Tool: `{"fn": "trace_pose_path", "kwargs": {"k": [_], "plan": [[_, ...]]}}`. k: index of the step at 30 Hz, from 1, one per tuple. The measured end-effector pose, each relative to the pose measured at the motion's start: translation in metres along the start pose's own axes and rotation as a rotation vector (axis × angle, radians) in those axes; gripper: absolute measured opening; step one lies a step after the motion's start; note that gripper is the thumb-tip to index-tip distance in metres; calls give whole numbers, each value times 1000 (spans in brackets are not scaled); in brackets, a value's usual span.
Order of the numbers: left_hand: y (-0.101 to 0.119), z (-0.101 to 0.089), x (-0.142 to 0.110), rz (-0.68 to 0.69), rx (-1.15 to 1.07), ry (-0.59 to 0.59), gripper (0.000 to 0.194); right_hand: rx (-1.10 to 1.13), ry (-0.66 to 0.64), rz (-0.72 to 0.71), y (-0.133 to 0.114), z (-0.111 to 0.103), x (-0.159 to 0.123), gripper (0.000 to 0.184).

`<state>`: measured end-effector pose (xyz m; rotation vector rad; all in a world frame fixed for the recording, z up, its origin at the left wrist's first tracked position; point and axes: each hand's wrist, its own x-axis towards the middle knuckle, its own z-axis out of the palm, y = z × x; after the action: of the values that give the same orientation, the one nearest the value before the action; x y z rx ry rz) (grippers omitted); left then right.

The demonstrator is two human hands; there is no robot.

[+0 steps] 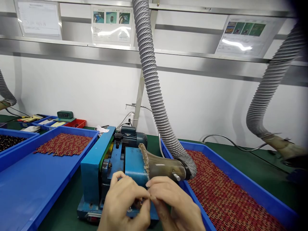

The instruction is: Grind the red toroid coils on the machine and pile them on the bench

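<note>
My left hand [126, 202] and my right hand [174, 200] meet fingertip to fingertip at the bottom middle of the head view. Both are closed in a pinch. Whatever lies between the fingertips is too small and too covered to make out. Right behind the hands stands a blue belt-driven machine [96, 154] with a motor [133, 138]; the hands hide part of its front. A cloudy suction nozzle [166, 165] is fixed to the machine's right side, just above my right hand.
A ribbed grey hose [154, 83] rises from the nozzle. To the right, a blue tray [260, 195] holds many small red and copper-coloured parts [221, 189]. The left blue tray [31, 189] has similar parts [64, 144] at its far end. Small bins [78, 123] and a clock [64, 115] stand behind.
</note>
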<state>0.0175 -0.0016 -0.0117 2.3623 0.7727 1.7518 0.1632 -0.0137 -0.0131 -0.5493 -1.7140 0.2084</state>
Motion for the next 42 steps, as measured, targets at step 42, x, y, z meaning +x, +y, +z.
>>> {"fn": "trace_pose_path", "kwargs": {"k": [42], "plan": [[2,1,-2,123,219,85,25,686,-26,685,-4,3,1,45]]}}
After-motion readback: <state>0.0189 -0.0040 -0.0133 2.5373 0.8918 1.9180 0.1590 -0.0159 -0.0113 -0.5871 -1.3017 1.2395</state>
